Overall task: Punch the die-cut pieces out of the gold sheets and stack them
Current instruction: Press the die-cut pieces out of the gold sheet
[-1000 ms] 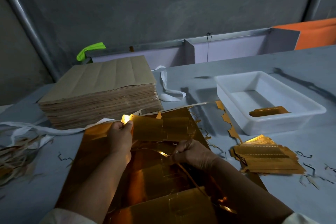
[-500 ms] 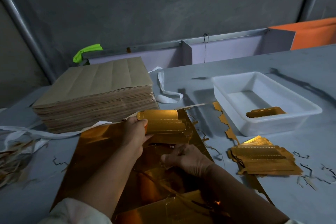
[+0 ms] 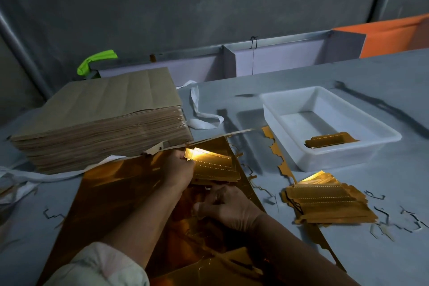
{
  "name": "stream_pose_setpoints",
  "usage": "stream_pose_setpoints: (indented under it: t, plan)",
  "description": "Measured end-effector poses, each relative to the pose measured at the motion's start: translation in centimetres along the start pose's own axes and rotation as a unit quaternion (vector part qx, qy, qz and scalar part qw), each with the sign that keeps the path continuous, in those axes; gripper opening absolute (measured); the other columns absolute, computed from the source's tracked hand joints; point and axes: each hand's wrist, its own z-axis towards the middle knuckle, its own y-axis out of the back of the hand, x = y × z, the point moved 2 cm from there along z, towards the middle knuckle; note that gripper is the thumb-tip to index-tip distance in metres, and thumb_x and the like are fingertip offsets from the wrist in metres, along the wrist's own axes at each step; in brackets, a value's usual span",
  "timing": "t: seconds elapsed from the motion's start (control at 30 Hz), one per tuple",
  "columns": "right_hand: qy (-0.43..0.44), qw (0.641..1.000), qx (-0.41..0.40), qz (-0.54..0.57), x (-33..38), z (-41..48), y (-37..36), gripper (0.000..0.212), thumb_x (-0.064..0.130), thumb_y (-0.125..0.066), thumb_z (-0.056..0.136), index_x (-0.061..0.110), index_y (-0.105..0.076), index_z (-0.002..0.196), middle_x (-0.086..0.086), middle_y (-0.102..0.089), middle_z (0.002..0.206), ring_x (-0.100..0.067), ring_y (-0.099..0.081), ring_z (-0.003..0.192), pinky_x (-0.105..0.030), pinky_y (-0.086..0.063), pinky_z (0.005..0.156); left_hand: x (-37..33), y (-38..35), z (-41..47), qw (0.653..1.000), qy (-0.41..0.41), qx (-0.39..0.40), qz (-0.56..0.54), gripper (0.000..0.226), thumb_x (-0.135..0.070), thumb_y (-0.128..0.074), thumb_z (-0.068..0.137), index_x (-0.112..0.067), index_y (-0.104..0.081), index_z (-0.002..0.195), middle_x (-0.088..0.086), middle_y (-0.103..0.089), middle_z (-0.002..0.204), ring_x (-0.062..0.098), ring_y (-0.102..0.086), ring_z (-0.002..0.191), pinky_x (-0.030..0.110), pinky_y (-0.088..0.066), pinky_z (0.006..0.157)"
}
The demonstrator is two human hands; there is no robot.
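A large gold sheet (image 3: pixel 120 190) lies on the table in front of me. My left hand (image 3: pixel 178 169) grips a small bundle of punched gold pieces (image 3: pixel 216 167) by its left end, just above the sheet's far edge. My right hand (image 3: pixel 227 209) rests lower on the sheet with fingers curled, pinching the gold foil beneath the bundle. A fanned stack of punched gold pieces (image 3: pixel 325 202) sits on the table to the right. Another gold piece (image 3: pixel 329 140) lies inside a white plastic tray (image 3: pixel 290 104).
A thick stack of brown backing sheets (image 3: pixel 99 118) stands at the back left. White strapping (image 3: pixel 202 118) and gold offcut strips (image 3: pixel 276 153) lie between stack and tray. Thin scrap slivers (image 3: pixel 380 211) litter the right side. A partition (image 3: pixel 232 60) bounds the far edge.
My left hand has carried the bundle of pieces right and down toward the sheet's far edge. My right hand has stayed low on the sheet, shifting slightly toward the bundle.
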Motion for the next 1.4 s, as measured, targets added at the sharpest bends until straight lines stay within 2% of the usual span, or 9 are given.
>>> stream_pose_setpoints:
  t: [0.3, 0.4, 0.47, 0.53, 0.67, 0.77, 1.13, 1.3, 1.4]
  plan:
    - [0.02, 0.999, -0.014, -0.037, -0.2, 0.0, -0.1, 0.042, 0.051, -0.062, 0.09, 0.013, -0.071, 0.074, -0.002, -0.061, 0.086, -0.011, -0.057, 0.076, -0.039, -0.051, 0.077, 1.5, 1.6, 1.4, 0.992, 0.003, 0.003, 0.124, 0.034, -0.027, -0.047, 0.102, -0.02, -0.052, 0.135, -0.004, -0.054, 0.094, 0.008, -0.05, 0.073, 0.025, -0.035, 0.056]
    - [0.018, 0.999, -0.008, -0.046, -0.1, -0.1, -0.2, 0.038, 0.049, -0.063, 0.09, 0.021, -0.067, 0.065, -0.001, -0.062, 0.085, -0.008, -0.057, 0.074, -0.039, -0.051, 0.078, 2.0, 2.6, 1.9, 0.987, 0.028, 0.006, 0.157, 0.042, -0.03, -0.048, 0.101, -0.021, -0.046, 0.142, 0.006, -0.055, 0.126, 0.021, -0.058, 0.104, 0.033, -0.048, 0.078]
    - [0.019, 0.999, -0.008, -0.049, -0.1, -0.1, -0.2, 0.037, 0.047, -0.063, 0.091, 0.021, -0.067, 0.066, 0.0, -0.062, 0.084, -0.002, -0.054, 0.072, -0.037, -0.049, 0.077, 2.2, 3.1, 2.3, 0.98, 0.049, 0.004, 0.194, 0.048, -0.031, -0.05, 0.1, -0.021, -0.041, 0.146, 0.01, -0.045, 0.143, 0.029, -0.05, 0.125, 0.043, -0.046, 0.099]
    - [0.017, 0.999, -0.009, -0.049, -0.2, 0.0, -0.1, 0.039, 0.047, -0.062, 0.091, 0.014, -0.07, 0.071, 0.001, -0.062, 0.085, -0.004, -0.055, 0.074, -0.034, -0.049, 0.077, 2.1, 3.1, 2.3, 0.973, 0.055, 0.005, 0.225, 0.05, -0.033, -0.052, 0.099, -0.022, -0.04, 0.147, 0.01, -0.04, 0.148, 0.031, -0.044, 0.132, 0.046, -0.042, 0.104]
    - [0.013, 0.999, -0.01, -0.044, -0.3, 0.0, -0.1, 0.041, 0.048, -0.061, 0.092, 0.011, -0.072, 0.08, -0.002, -0.063, 0.091, -0.012, -0.06, 0.081, -0.037, -0.051, 0.079, 1.3, 2.0, 1.8, 0.979, -0.008, -0.031, 0.201, 0.044, -0.03, -0.061, 0.094, -0.022, -0.049, 0.135, 0.006, -0.048, 0.137, 0.027, -0.05, 0.123, 0.038, -0.047, 0.091]
    - [0.018, 0.999, -0.01, -0.048, -0.4, 0.1, -0.1, 0.04, 0.045, -0.061, 0.093, 0.008, -0.071, 0.08, 0.0, -0.064, 0.09, -0.014, -0.061, 0.08, -0.035, -0.051, 0.076, 0.7, 0.7, 1.9, 0.985, -0.03, 0.012, 0.17, 0.054, -0.026, -0.067, 0.088, -0.025, -0.046, 0.137, 0.002, -0.049, 0.138, 0.024, -0.049, 0.124, 0.033, -0.041, 0.086]
    - [0.006, 0.999, -0.012, -0.043, -0.4, 0.0, -0.1, 0.044, 0.063, -0.052, 0.083, 0.022, -0.068, 0.078, 0.005, -0.061, 0.091, -0.009, -0.06, 0.082, -0.042, -0.055, 0.081, -0.7, -0.4, 3.6, 0.962, -0.014, 0.193, 0.191, 0.1, -0.024, -0.061, 0.071, -0.042, -0.007, 0.153, -0.002, -0.009, 0.163, 0.036, -0.02, 0.143, 0.058, -0.035, 0.106]
    - [0.009, 0.999, -0.012, -0.041, -0.3, 0.0, -0.2, 0.042, 0.057, -0.055, 0.087, 0.017, -0.068, 0.079, 0.004, -0.061, 0.091, -0.013, -0.061, 0.082, -0.043, -0.055, 0.079, -1.5, -0.4, 3.9, 0.938, -0.034, 0.217, 0.269, 0.099, -0.021, -0.064, 0.068, -0.043, -0.016, 0.152, -0.003, -0.009, 0.16, 0.035, -0.02, 0.143, 0.055, -0.039, 0.104]
    - [0.013, 0.999, -0.014, -0.043, -0.3, -0.1, -0.3, 0.042, 0.056, -0.056, 0.088, 0.016, -0.067, 0.078, 0.005, -0.06, 0.09, -0.012, -0.06, 0.081, -0.043, -0.054, 0.079, -1.7, -0.2, 4.2, 0.927, -0.045, 0.213, 0.305, 0.094, -0.02, -0.072, 0.07, -0.038, -0.026, 0.151, 0.001, -0.017, 0.153, 0.032, -0.029, 0.138, 0.042, -0.047, 0.092]
